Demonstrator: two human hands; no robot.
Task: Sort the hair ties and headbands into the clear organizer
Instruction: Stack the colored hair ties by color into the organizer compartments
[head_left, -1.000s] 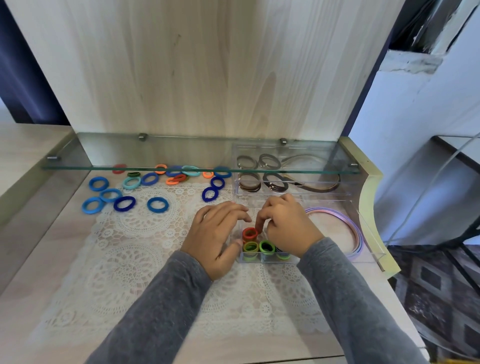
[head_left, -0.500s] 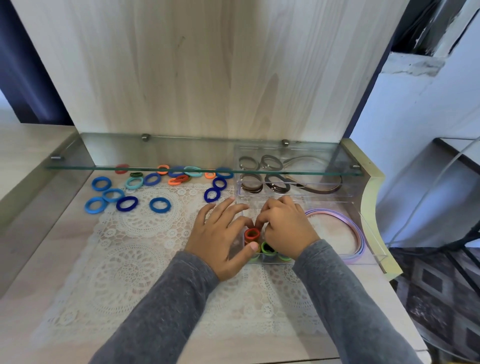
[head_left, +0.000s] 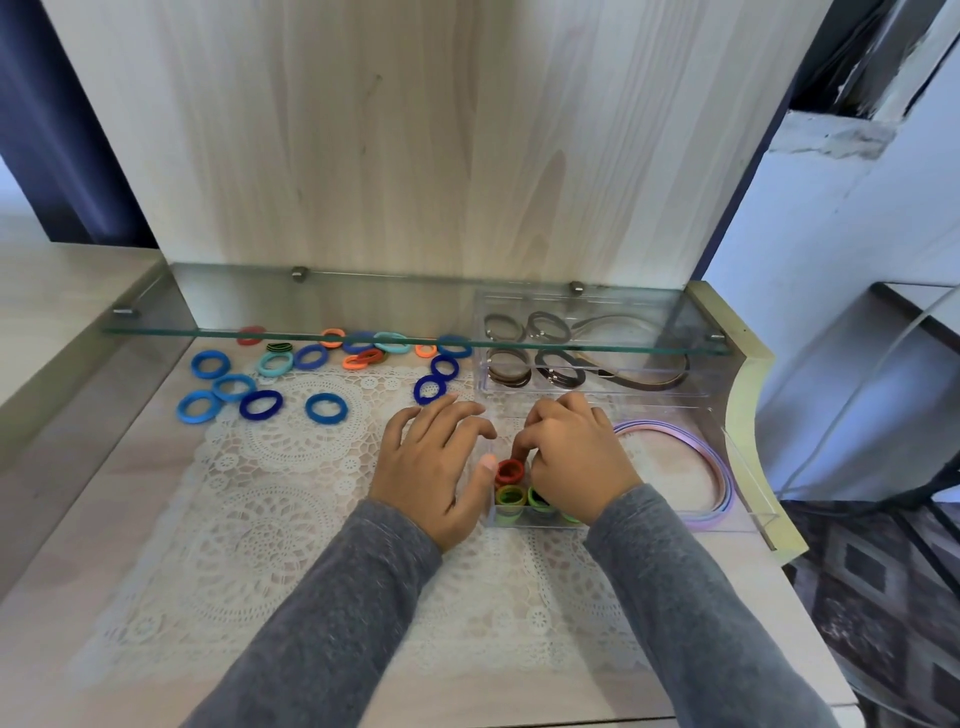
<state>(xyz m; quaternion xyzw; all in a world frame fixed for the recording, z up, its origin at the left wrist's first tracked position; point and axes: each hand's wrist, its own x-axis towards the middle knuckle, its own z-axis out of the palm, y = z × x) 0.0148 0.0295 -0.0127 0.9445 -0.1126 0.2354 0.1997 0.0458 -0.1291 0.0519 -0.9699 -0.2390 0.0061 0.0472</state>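
Note:
The clear organizer (head_left: 748, 499) stands at the right of the desk. Its near-left compartment holds upright green hair ties (head_left: 510, 497) and a red hair tie (head_left: 508, 471). My right hand (head_left: 571, 457) is over that compartment, its curled fingertips on the red tie. Against the compartment's left wall rests my left hand (head_left: 434, 460), fingers spread and thumb at the wall. Pastel headbands (head_left: 696, 457) lie in the right compartment. Brown and black ties (head_left: 511, 366) and a dark headband (head_left: 649, 379) fill the back compartments. Loose blue hair ties (head_left: 260, 400) and orange ones (head_left: 358, 358) lie at the back left.
A glass shelf (head_left: 311, 335) runs across the back, low over the far hair ties and the organizer's rear. A white lace mat (head_left: 280, 519) covers the desk. A wooden back panel rises behind. The desk's right edge (head_left: 748, 395) drops to a patterned floor.
My left hand has shifted right until its thumb meets the compartment's wall. My right hand has stayed on the red tie, pushing it lower among the green ones.

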